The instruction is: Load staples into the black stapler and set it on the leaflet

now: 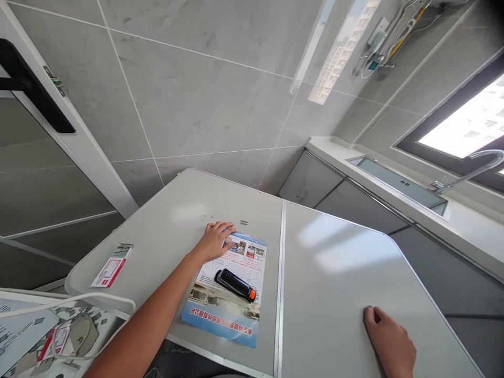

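Observation:
A printed leaflet [220,326] with blue edges, photos and text lies upside down to me on the folding table's left half. On it rests a black stapler [232,282] with an orange end, tilted across the page. My left hand [216,241] is open, palm down with fingers apart, touching the leaflet's far left corner. Just beyond the leaflet is a short strip of staples [244,222], with some loose staple bits near my fingertips. My right hand [389,338] rests closed on the table's right half, fingers curled and nothing visible in them.
A red-and-white staple box [112,268] lies at the table's left. A metal seam [280,273] divides the table [334,304]. At lower left, a white cable [86,295] loops over a cluttered surface. Beyond stand a tiled wall, a door and a counter with a sink [397,181].

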`<action>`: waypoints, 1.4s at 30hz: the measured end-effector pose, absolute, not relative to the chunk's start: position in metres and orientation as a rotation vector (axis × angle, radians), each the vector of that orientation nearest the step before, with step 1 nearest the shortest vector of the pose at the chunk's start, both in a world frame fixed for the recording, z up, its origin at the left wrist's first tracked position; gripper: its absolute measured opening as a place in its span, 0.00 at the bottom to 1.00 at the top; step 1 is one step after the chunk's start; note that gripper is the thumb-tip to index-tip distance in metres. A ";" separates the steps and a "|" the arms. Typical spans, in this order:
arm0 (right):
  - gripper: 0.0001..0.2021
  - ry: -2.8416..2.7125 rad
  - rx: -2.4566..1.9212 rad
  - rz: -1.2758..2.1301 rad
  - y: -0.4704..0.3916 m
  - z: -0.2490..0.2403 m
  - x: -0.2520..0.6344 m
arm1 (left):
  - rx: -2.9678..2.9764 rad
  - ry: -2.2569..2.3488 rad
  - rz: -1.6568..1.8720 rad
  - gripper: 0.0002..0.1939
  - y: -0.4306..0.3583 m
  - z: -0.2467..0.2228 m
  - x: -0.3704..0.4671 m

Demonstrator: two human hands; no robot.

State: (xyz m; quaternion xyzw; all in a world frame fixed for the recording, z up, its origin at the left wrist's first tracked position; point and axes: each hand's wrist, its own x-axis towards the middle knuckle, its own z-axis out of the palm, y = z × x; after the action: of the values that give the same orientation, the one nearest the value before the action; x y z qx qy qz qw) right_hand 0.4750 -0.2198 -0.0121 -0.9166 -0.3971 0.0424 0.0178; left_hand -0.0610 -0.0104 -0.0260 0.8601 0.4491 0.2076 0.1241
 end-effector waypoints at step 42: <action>0.19 -1.538 -1.674 0.581 -0.217 -0.031 0.168 | 2.220 1.400 0.803 0.06 0.000 -0.039 -0.068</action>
State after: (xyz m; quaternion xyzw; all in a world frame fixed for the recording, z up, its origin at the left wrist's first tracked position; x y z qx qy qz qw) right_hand 0.1680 -0.2167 -0.0310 -0.6578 -0.6042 0.2282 0.3874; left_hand -0.0683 0.0001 -0.0387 0.7930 0.5001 0.2868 0.1970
